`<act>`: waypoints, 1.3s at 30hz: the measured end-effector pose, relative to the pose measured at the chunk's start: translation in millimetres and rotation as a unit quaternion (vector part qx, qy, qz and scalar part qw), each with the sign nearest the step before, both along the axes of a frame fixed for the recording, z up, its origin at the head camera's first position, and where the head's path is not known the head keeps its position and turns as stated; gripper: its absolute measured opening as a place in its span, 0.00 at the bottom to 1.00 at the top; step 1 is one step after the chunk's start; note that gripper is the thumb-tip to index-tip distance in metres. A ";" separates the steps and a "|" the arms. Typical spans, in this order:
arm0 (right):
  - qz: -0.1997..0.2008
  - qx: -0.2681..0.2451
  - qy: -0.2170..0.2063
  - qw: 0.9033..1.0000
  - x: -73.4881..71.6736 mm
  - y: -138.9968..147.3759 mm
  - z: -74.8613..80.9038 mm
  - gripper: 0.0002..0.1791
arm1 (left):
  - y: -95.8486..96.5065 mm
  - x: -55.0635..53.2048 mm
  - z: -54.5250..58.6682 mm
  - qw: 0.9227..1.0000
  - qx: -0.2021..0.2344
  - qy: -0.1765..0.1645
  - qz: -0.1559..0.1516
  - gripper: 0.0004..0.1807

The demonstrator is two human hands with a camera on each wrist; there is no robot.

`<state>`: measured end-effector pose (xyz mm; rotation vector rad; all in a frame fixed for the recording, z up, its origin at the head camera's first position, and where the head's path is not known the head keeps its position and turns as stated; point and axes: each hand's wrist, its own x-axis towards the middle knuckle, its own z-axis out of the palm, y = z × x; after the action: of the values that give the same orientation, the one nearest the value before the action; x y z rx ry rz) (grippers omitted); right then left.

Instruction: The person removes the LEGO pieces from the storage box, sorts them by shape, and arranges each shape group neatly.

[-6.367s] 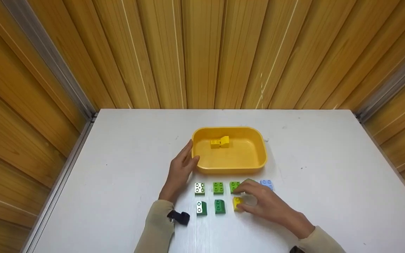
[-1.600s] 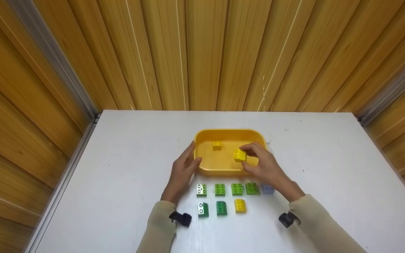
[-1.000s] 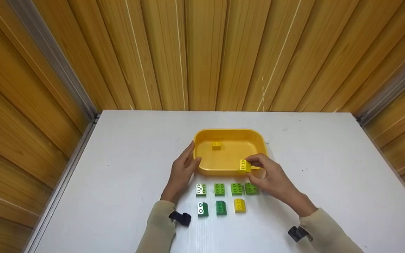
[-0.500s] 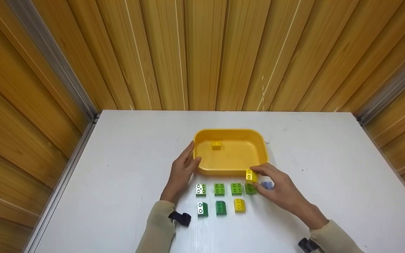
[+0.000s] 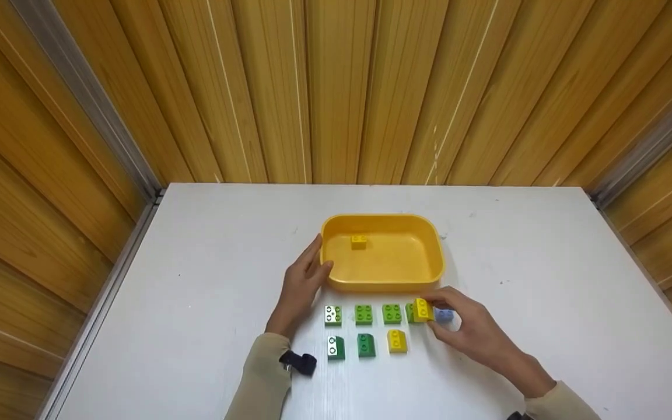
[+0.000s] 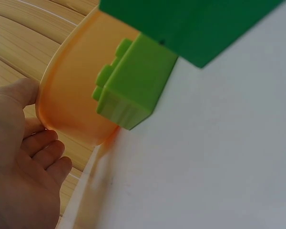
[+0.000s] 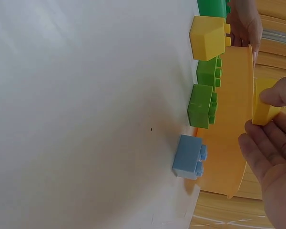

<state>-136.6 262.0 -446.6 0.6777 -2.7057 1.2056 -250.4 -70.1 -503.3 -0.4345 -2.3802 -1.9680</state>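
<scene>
My left hand [image 5: 300, 286] holds the left side of a yellow plastic tub [image 5: 382, 286], thumb at its front corner and fingers along the left wall. Between thumb and fingertips, my right hand [image 5: 479, 331] pinches a yellow sloped toy brick [image 5: 423, 310]. In the right wrist view this yellow brick [image 7: 264, 102] is raised above the table. From the head it overlaps the rightmost light green brick [image 5: 410, 313], with a light blue brick [image 5: 445, 315] just to the right. One yellow brick [image 5: 359, 242] sits inside the tub.
Three more light green bricks [image 5: 363, 315] continue the row before the tub. Nearer the person stand two dark green sloped bricks [image 5: 366, 345] and a yellow sloped one [image 5: 397, 341]. Wood-patterned panels [image 5: 336, 93] rise behind the white table [image 5: 225, 233].
My right hand has taken a yellow sloped brick out of the tub and carried it toward the person and right, over the row of bricks. The left hand stays at the tub.
</scene>
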 end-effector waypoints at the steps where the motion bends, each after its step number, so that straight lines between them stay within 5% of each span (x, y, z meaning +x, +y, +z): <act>1: -0.001 0.000 -0.006 1.000 1.2 0.5 -0.7 0.32 | 0.1 0.0 0.2 1.000 0.001 0.001 0.000 0.36; 10: -0.009 -0.005 -0.057 0.998 9.6 3.2 -7.0 0.29 | -1.8 0.5 0.9 1.000 -0.007 0.001 0.000 0.36; 25: 0.012 0.028 -0.035 0.999 16.4 5.2 -14.0 0.26 | -3.3 2.2 2.3 1.000 -0.006 0.006 0.001 0.36; 39: 0.021 0.054 -0.105 0.993 18.9 8.4 -19.4 0.24 | -4.4 2.0 2.4 1.000 -0.006 0.003 0.004 0.36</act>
<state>-117.7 270.4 -466.0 0.6571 -2.9611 1.2106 -248.5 -74.6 -500.9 -0.4293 -2.3867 -1.9485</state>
